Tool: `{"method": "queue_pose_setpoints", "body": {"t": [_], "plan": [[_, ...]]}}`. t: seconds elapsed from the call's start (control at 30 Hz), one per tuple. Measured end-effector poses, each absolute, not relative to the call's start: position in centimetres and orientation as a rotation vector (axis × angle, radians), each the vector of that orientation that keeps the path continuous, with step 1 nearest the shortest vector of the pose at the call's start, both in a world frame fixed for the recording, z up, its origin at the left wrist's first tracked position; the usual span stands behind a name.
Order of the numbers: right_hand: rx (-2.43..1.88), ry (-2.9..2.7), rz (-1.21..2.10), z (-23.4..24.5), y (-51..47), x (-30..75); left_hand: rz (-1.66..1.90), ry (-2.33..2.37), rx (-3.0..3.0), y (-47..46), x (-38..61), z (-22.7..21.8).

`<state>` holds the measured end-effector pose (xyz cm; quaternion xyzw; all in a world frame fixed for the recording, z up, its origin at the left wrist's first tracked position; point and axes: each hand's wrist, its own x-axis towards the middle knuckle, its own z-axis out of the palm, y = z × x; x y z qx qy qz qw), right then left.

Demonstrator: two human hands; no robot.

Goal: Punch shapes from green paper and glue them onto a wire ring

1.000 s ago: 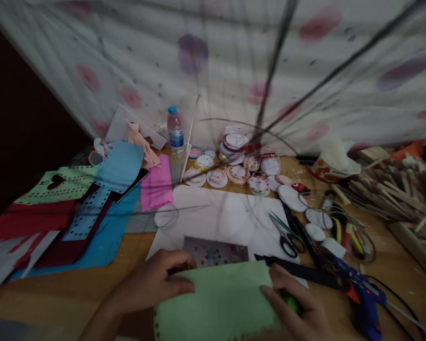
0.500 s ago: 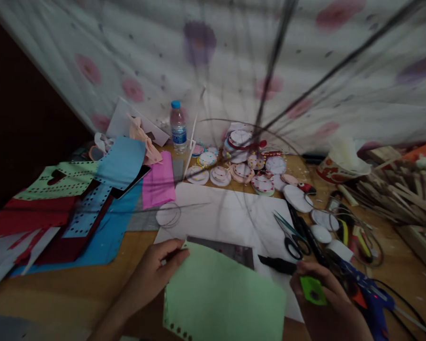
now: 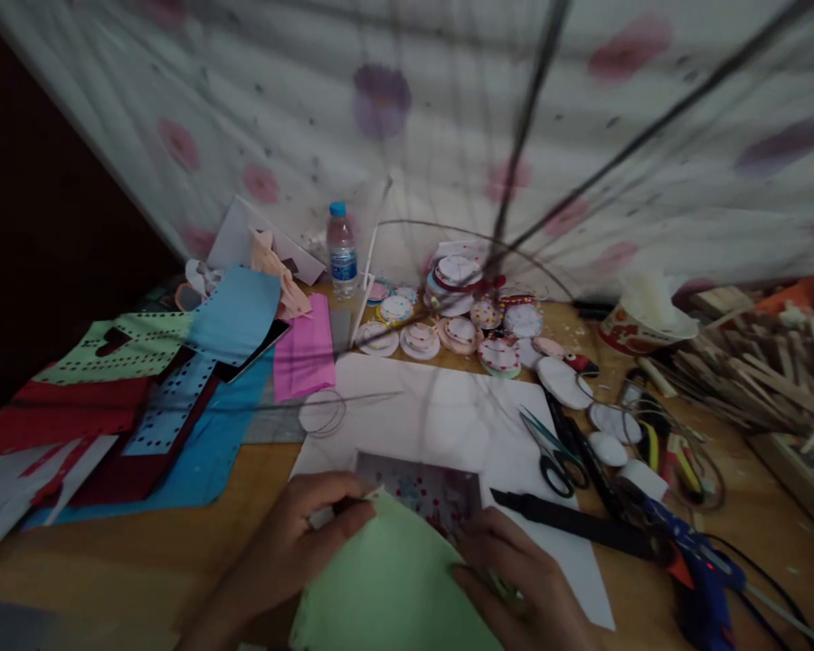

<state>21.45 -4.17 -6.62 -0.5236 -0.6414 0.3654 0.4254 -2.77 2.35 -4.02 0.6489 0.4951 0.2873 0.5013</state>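
A light green sheet of paper (image 3: 386, 588) lies low in the middle of the view, one corner pointing away from me. My left hand (image 3: 305, 533) pinches that far corner. My right hand (image 3: 522, 579) rests on the sheet's right edge, fingers curled round a small bright green object that barely shows. Just beyond the sheet lies a small dotted card (image 3: 424, 484) on a large white sheet (image 3: 440, 416).
Scissors (image 3: 549, 448), a black knife-like tool (image 3: 570, 520) and a blue glue gun (image 3: 702, 565) lie to the right. Decorated paper discs (image 3: 461, 325) and a water bottle (image 3: 341, 249) stand further back. Coloured paper scraps (image 3: 156, 389) cover the left; wooden sticks (image 3: 766, 371) pile up at the right.
My right hand, lifted off to the right half a second ago with the small green object, has come back onto the green sheet. The sheet has turned, uncovering the dotted card.
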Motion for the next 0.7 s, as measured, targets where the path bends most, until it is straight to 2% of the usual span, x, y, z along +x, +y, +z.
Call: {"method": "queue_pose_setpoints", "body": {"t": [0.13, 0.2, 0.33, 0.47, 0.7], "plan": [[-1.41, -1.381, 0.93, -6.9, -3.1, 22.1, 0.784, 0.66, 1.143, 3.4, -3.4, -4.2], [-1.487, -1.096, 1.041, -7.3, -3.0, 22.4, 0.758, 0.589, 1.099, 3.7, -3.3, -4.7], [-1.332, -0.605, 1.396, -7.5, -2.4, 21.9, 0.707, 0.766, 1.244, 3.3, -2.8, -5.9], [-1.228, -0.309, 1.544, -7.0, -1.4, 21.2, 0.679, 0.982, 1.316, 2.2, -2.3, -5.8], [-1.147, -0.381, 1.658, -6.1, -0.1, 20.9, 0.445, 1.333, 1.358, 2.1, -1.3, -4.8]]}}
